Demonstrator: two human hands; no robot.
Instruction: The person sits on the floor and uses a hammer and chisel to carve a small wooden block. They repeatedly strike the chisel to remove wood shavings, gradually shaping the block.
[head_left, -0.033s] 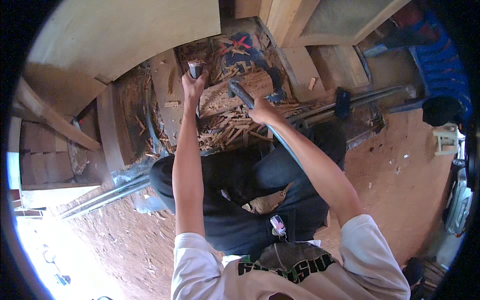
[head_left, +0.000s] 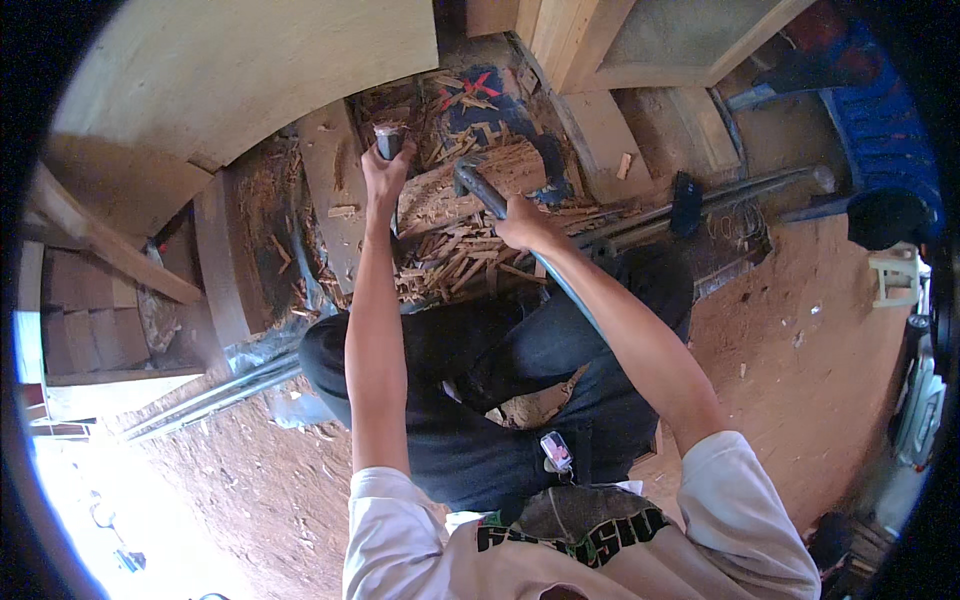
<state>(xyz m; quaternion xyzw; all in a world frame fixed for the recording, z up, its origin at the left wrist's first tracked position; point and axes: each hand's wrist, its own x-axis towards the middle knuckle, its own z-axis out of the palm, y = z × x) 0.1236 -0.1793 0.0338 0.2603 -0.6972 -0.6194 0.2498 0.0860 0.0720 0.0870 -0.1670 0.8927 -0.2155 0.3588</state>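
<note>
My left hand (head_left: 384,168) is closed around the dark handle of what looks like a chisel (head_left: 389,145), held upright with its pale, frayed butt end up. Its narrow lower part points down beside a chipped block of wood (head_left: 480,182); whether the tip touches wood is hidden. To the right, my right hand (head_left: 523,224) grips a long dark metal bar (head_left: 485,190) with a bent end. That end hovers over or rests on the block, I cannot tell which, and the bar's tail runs back under my forearm. Wood chips (head_left: 470,260) lie heaped between my hands and knees.
A large pale board (head_left: 250,70) fills the upper left. Wooden frames (head_left: 585,50) stand at the far side. A small black object (head_left: 686,204) sits by metal rails (head_left: 760,190) on the right. Further right are a blue plastic chair (head_left: 885,120) and a white stool (head_left: 893,278).
</note>
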